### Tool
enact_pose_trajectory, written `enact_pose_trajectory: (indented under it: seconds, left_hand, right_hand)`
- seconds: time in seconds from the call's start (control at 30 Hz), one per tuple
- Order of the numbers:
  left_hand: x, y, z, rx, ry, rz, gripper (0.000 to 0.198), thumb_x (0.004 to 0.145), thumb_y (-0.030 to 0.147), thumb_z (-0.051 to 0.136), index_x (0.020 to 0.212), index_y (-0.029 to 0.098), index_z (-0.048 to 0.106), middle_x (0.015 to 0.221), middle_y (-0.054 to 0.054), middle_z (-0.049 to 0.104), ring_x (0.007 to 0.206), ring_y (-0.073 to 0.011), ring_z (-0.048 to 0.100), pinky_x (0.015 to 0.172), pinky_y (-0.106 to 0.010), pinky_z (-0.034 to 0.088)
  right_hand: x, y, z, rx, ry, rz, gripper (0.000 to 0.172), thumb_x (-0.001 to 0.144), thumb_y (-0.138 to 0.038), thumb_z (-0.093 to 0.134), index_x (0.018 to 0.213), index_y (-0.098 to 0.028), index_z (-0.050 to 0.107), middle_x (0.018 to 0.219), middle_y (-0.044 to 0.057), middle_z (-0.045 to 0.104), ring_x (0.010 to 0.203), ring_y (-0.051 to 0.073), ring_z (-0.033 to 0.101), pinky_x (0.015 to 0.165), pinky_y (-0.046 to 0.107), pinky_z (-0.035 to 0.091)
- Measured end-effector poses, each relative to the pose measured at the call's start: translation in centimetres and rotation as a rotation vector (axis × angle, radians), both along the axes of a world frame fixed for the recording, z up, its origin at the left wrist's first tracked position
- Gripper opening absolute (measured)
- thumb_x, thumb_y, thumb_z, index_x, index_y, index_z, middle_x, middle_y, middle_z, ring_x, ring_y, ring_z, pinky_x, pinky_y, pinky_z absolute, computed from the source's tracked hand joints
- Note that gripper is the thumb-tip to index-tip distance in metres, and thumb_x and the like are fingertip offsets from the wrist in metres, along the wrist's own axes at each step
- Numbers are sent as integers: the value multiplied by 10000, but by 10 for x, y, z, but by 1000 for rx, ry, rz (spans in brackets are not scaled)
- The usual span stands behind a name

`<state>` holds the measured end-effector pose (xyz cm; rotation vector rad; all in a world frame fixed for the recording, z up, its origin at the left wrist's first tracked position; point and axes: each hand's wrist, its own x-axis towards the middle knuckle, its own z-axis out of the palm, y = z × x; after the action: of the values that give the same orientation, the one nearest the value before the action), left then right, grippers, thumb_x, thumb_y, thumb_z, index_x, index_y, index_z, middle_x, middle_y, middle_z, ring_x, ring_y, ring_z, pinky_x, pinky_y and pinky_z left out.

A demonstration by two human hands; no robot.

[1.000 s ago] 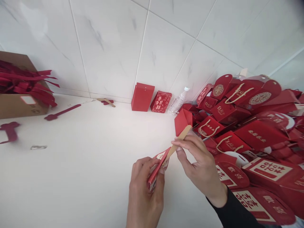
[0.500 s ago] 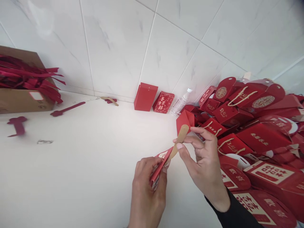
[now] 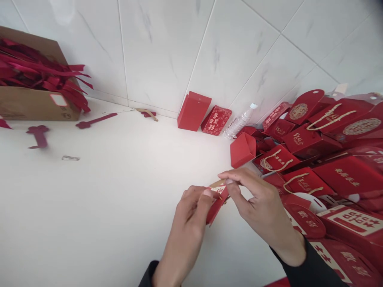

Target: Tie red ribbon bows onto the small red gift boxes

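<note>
Red packet point(image 3: 213, 210) lies pinched in left grip point(image 3: 191, 217), its tan strap point(image 3: 218, 183) in right grip point(image 3: 263, 209).

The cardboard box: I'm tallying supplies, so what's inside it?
Dark red strips lie heaped in the cardboard box, some hanging over its edge. Whatever is beneath them is covered.

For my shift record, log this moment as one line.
left hand: holding red piece | right hand: at tan strip | clear bottle: near wall

smooth paper packet point(image 3: 213, 210), clear plastic bottle point(image 3: 239, 122), cardboard carton point(image 3: 32, 104), glossy tiles point(image 3: 167, 52)
</note>
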<state>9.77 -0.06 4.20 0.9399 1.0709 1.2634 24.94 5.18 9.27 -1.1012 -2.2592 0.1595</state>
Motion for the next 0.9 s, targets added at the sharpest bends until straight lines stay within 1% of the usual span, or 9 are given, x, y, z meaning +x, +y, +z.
enact_pose_trajectory:
  seconds: [0.07,0.13,0.2,0.3,0.37,0.5,0.57,0.67,0.9]
  left_hand:
    - [-5,7,5,-67,-5,-75,300,917,456,573,801,207,694,892,-41,657,743,-165,572,685,-307,476]
    - [-9,13,8,-113,-30,-180,273,866,453,647,816,186,682,733,-5,593,596,-118,472,567,-263,421]
    - [-12,18,10,-153,-65,-268,283,849,454,670,836,171,672,630,32,515,532,-94,404,510,-239,371]
    - [-16,21,13,-179,-121,-321,269,848,427,673,820,161,642,625,46,493,522,-78,386,492,-219,345]
    - [-17,21,14,-180,-127,-329,270,866,424,655,805,164,614,632,51,488,523,-74,379,494,-214,336]
    - [-18,19,12,-152,-23,-317,319,911,481,592,818,175,594,633,52,490,515,-79,389,502,-224,317]
    - [-18,18,11,-146,12,-306,349,922,512,568,833,177,603,654,44,517,515,-81,396,506,-229,316]
    - [-17,17,8,-143,11,-273,377,908,542,584,832,176,630,683,27,555,533,-90,419,512,-232,339]
    - [-19,15,2,-121,21,-216,382,916,526,583,946,167,707,784,-25,647,659,-132,498,587,-244,386]
  right_hand:
    - [-1,0,-2,-9,8,-11,208,973,-111,561,1091,-222,692,1026,19,724,933,161,709,808,271,561]
    - [-1,-1,-4,-21,21,-19,186,977,-127,572,1084,-215,697,1013,23,729,922,161,716,794,267,566]
    - [-2,-1,-5,-23,30,-21,174,981,-136,574,1078,-206,701,1007,28,735,921,161,720,787,262,568]
    - [-2,-1,-5,-16,34,-23,166,984,-138,574,1072,-199,700,1011,32,740,933,162,719,793,264,568]
    - [-1,-1,-5,0,23,-40,161,982,-138,582,1071,-207,697,1015,29,742,939,169,714,796,281,566]
    - [2,-2,-1,75,-43,14,228,997,-104,545,1132,-227,681,1032,37,726,960,198,688,947,399,526]
    - [4,-2,1,87,-86,53,273,1007,-100,514,1171,-236,683,1032,58,688,971,213,666,917,423,532]
    - [5,-3,5,103,-125,45,250,1005,-126,525,1137,-241,704,1028,78,625,970,224,638,804,384,548]
    - [4,-6,16,77,-169,36,102,972,-153,569,973,-220,644,961,50,596,929,216,616,821,362,510]
